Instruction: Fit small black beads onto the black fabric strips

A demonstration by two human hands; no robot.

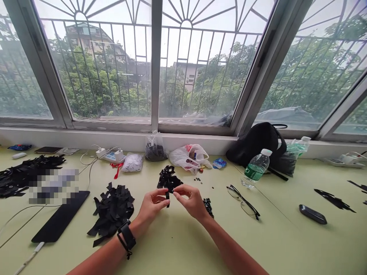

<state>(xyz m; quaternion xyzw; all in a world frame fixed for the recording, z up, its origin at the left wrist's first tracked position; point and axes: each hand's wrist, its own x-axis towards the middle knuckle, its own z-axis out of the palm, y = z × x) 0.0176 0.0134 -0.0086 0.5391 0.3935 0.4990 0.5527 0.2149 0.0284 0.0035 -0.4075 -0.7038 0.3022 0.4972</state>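
My left hand [155, 203], with a black watch on its wrist, pinches a short black strip [168, 199] upright between thumb and fingers. Close beside it, my right hand [190, 200] has thumb and index finger pressed together; whatever is between them is too small to name. Behind both hands lies a small heap of black pieces [168, 177]. To the left of my left hand is a larger pile of black strips [113, 208]. Small dark rings [208, 206] lie just right of my right hand, partly hidden by it.
Eyeglasses [243, 201], a water bottle [256, 168] and a black case [312, 214] are on the right. A black mat [61, 217] with a cable lies left. Plastic bags [189, 157] and a black bag [254, 147] line the windowsill side.
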